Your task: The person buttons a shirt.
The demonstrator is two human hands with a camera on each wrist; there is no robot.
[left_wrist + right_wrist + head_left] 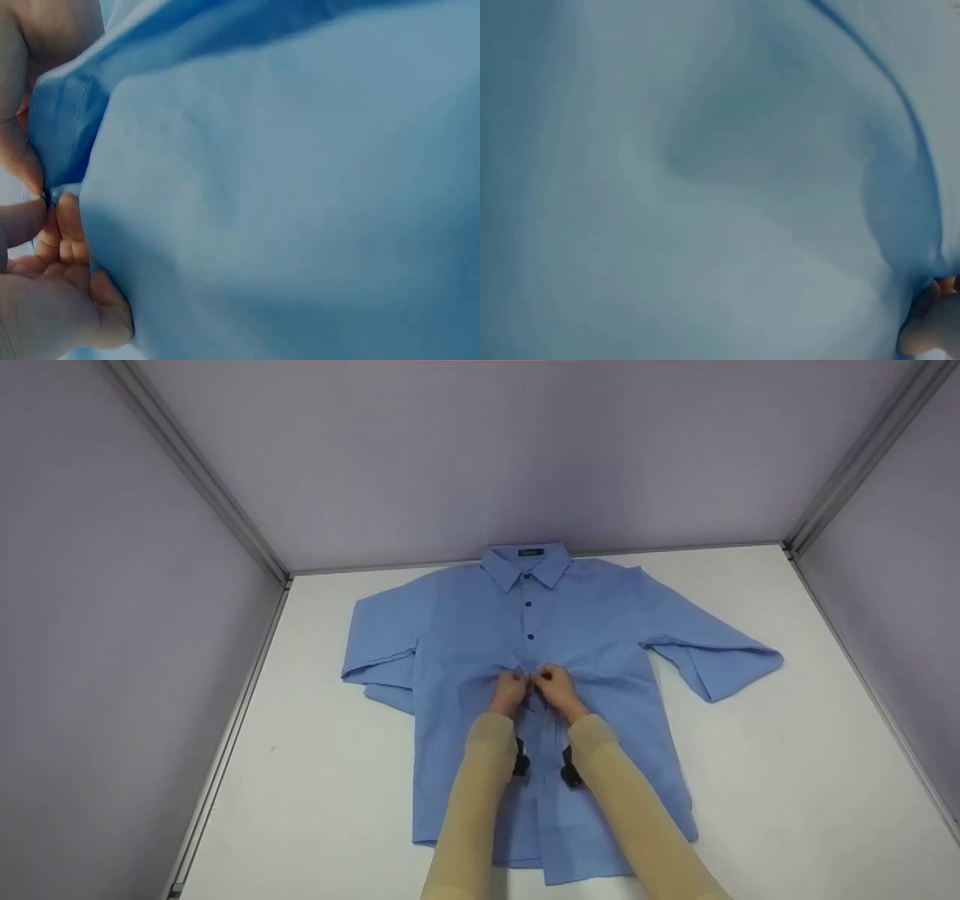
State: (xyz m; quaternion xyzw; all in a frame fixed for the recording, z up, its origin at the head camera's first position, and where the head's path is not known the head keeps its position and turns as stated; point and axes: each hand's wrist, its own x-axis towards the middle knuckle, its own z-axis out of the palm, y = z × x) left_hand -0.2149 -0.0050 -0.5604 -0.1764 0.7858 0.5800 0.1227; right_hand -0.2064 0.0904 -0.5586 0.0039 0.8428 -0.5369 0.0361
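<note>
Fingers [71,217] on partly buttoned blue shirt [600,630]

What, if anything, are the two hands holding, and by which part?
A blue shirt: the left hand and right hand pinch its front near the middle, below the third button down.

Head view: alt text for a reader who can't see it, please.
A left hand and right hand pinch the front placket of a blue collared shirt below three dark buttons. The shirt lies front up on a white table.
</note>
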